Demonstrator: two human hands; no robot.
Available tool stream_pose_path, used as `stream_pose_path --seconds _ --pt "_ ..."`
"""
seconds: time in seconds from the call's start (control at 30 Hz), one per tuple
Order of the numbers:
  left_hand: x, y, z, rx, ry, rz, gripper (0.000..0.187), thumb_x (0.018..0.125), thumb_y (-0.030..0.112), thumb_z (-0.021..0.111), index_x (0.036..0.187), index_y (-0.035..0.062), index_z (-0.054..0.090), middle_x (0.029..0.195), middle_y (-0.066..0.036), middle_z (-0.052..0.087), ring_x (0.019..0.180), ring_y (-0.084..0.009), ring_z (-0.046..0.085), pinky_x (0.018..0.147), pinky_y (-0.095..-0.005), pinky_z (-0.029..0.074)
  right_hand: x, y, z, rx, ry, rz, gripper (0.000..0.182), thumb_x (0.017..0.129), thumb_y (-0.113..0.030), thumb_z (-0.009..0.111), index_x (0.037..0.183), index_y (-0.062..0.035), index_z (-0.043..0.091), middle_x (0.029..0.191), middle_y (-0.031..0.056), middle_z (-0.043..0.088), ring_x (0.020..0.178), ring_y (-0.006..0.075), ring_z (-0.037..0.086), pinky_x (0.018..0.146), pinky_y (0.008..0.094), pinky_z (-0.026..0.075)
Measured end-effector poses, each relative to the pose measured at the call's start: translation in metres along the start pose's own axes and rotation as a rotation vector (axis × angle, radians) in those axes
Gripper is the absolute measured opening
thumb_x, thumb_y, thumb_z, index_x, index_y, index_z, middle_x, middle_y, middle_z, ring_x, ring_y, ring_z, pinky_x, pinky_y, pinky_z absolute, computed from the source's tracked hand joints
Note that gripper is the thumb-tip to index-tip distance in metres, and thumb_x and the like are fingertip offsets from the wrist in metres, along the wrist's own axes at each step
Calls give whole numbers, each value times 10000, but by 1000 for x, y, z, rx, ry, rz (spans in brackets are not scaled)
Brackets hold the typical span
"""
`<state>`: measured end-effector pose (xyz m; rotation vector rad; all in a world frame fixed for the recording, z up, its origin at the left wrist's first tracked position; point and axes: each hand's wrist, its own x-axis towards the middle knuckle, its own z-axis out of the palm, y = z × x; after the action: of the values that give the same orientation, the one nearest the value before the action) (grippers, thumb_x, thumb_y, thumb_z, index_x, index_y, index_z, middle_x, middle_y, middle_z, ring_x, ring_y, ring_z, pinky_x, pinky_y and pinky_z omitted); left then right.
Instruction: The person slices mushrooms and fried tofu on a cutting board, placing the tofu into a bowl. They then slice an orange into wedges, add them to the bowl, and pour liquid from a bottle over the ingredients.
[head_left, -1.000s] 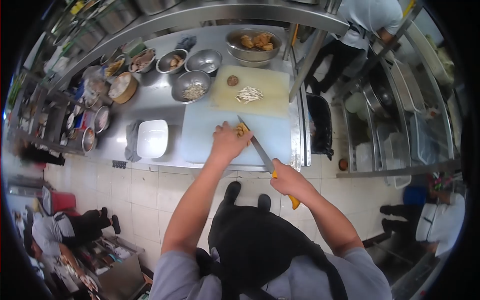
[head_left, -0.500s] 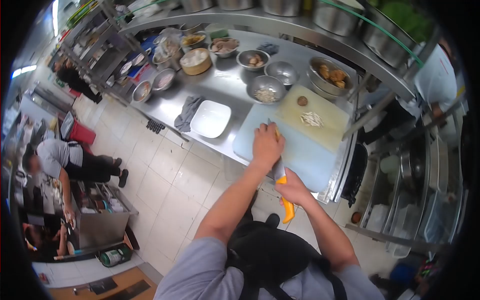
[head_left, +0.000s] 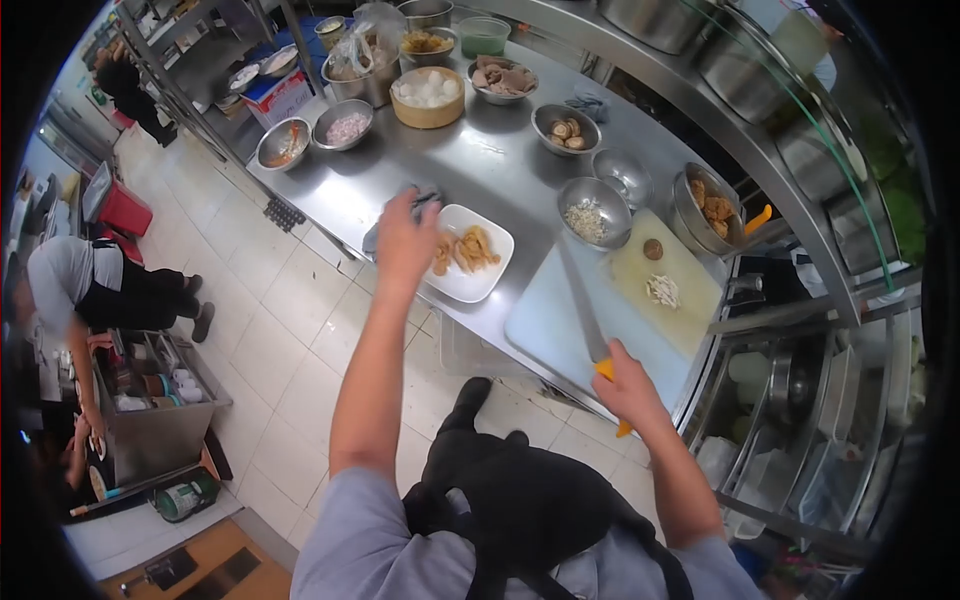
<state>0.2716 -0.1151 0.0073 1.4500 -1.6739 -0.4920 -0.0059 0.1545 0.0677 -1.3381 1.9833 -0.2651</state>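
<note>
My right hand (head_left: 637, 386) is wrapped round the orange handle of a large kitchen knife (head_left: 584, 305). Its blade points away from me over the light blue chopping board (head_left: 548, 322). On the left, my left hand (head_left: 408, 243) is on a crumpled grey cloth (head_left: 428, 197), which shows between thumb and fingers. Right beside that hand, a white dish (head_left: 487, 285) holds orange-brown pieces (head_left: 474, 248). A yellowish board (head_left: 690, 310) overlaps the blue one and carries chopped white bits (head_left: 662, 291) and a mushroom-like brown piece (head_left: 653, 248).
Steel bowls stand behind the boards, one with chopped white pieces (head_left: 590, 220), one with mushrooms (head_left: 566, 132). A bamboo steamer (head_left: 427, 110) sits farther back. A metal shelf (head_left: 745, 100) overhangs the right. A co-worker (head_left: 95, 290) bends over a counter at left.
My left hand has left the knife blade and moved left to the grey cloth. The white dish, bare before, now holds orange-brown pieces. The knife is still in my right hand. The view has shifted.
</note>
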Motion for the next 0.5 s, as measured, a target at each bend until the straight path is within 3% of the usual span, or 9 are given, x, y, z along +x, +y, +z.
stream_pose_path --seconds 0.07,0.13,0.2,0.23,0.27,0.3,0.33,0.43,0.5 --pt "-7 -28 -12 -34 -80 -152 451 966 321 638 1236 -40 622 1185 -253 648 1151 -390 609 989 -476 480 -18 17 3 43 93 84 581 843 -182 622 1360 22 453 960 318 666 962 497 652 850 492 524" --pt "-22 -35 -22 -87 -270 -339 337 994 285 590 1132 -13 666 1165 -235 663 1124 -346 632 1000 -431 484 -27 39 13 92 152 133 584 843 -132 619 1372 61 463 870 230 672 788 336 679 745 432 533" --pt "-61 -91 35 107 -289 194 336 1008 244 550 1200 -14 647 1267 -244 626 1206 -394 578 1062 -487 434 -31 82 40 24 310 73 646 847 -114 609 1443 62 430 956 211 674 813 275 660 742 423 539" --pt "-49 -85 47 -8 -267 55 330 982 227 563 1193 -10 653 1251 -244 630 1200 -395 579 1048 -480 444 -21 114 55 142 273 187 699 871 -133 620 1488 91 380 1083 219 663 848 289 648 768 405 541" --pt "-37 -78 58 -134 -226 -81 326 955 209 576 1186 -6 660 1234 -244 633 1194 -396 579 1035 -474 454 -27 59 40 220 242 178 681 869 -166 671 1457 76 427 1288 270 617 1157 369 616 1005 435 483" --pt "-26 -70 70 -260 -168 -210 325 929 191 589 1178 -2 666 1218 -244 636 1188 -396 579 1021 -467 463 -18 110 66 -9 466 11 662 903 -155 661 1463 96 411 1402 291 531 1272 376 543 1095 416 416" --pt "-12 -45 40 -216 -79 -111 336 858 160 600 1151 7 660 1124 -216 661 1135 -414 591 984 -475 480 -17 112 58 16 443 8 660 904 -157 659 1462 96 412 1398 292 533 1270 378 545 1094 418 417" --pt "11 -58 15 213 -139 290 434 912 225 607 1314 61 615 1459 -187 519 1396 -398 427 1172 -498 337 -15 84 41 -10 381 -26 656 905 -160 657 1459 94 413 1392 294 538 1267 384 547 1091 424 420" --pt "-1 -88 32 255 -143 328 464 924 256 612 1357 91 590 1513 -181 467 1445 -402 360 1200 -507 293 -10 71 44 -30 346 35 650 908 -164 653 1456 92 416 1383 296 544 1263 392 551 1087 433 425"
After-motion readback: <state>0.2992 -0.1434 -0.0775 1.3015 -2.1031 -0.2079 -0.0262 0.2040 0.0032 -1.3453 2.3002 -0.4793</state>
